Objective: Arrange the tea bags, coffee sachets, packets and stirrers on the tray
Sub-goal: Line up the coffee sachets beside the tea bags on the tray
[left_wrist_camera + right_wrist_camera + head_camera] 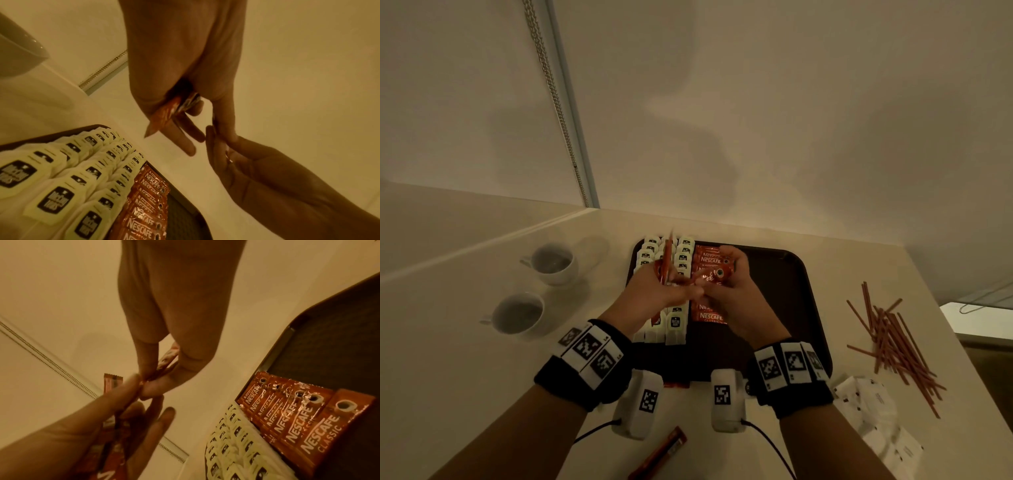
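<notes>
Both hands hover over the dark tray (784, 291). My left hand (666, 286) grips a bunch of orange coffee sachets (665, 263) that stand upright; they also show in the left wrist view as a sachet bunch (164, 116). My right hand (719, 284) pinches one sachet (714, 274) between thumb and finger, and its tips meet the left hand's. Rows of white tea bags (678, 255) fill the tray's left side. A column of Nescafe sachets (710, 317) lies beside them. Brown stirrers (893, 339) and white packets (873, 411) lie on the table to the right.
Two white cups (551, 262) (517, 313) stand left of the tray. One loose sachet (661, 452) lies on the table near me. The tray's right half is bare. The table edge (941, 325) runs along the right, past the stirrers.
</notes>
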`<control>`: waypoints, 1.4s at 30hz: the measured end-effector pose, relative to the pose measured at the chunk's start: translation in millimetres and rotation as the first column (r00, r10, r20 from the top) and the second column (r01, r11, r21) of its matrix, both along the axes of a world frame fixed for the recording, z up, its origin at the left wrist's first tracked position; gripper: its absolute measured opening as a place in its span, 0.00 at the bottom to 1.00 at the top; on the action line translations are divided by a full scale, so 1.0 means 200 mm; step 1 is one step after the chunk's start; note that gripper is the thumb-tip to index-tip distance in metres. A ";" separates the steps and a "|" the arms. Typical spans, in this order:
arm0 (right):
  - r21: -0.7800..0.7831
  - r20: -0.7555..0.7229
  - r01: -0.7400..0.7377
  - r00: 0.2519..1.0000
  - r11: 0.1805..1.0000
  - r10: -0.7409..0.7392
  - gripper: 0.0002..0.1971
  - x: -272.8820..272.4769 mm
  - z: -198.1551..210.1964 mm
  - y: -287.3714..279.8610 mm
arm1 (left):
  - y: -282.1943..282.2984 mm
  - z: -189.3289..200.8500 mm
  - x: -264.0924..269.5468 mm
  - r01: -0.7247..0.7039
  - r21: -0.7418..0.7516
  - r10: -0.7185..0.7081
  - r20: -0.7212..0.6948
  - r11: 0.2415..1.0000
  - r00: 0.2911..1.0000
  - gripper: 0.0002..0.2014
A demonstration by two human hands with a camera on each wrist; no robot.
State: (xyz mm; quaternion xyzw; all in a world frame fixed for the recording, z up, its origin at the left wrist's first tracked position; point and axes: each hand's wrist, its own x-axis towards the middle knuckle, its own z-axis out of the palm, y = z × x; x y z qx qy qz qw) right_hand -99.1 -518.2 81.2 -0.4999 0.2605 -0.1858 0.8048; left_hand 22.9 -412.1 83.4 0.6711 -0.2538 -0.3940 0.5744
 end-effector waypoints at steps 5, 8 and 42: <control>0.001 -0.065 0.038 0.997 0.999 -0.038 0.08 0.00 0.00 0.00 | 0.00 0.00 0.01 -0.153 -0.018 0.153 0.034 0.988 0.988 0.18; 0.028 -0.080 0.043 0.996 0.999 -0.040 0.07 -0.02 -0.03 -0.01 | -0.01 0.00 0.03 -0.183 -0.059 0.188 0.098 0.981 0.977 0.18; -0.515 -0.578 -0.297 0.813 0.804 -0.070 0.06 -0.20 -0.22 -0.28 | 0.12 -0.05 0.15 -0.224 0.104 0.245 -0.289 0.969 0.925 0.14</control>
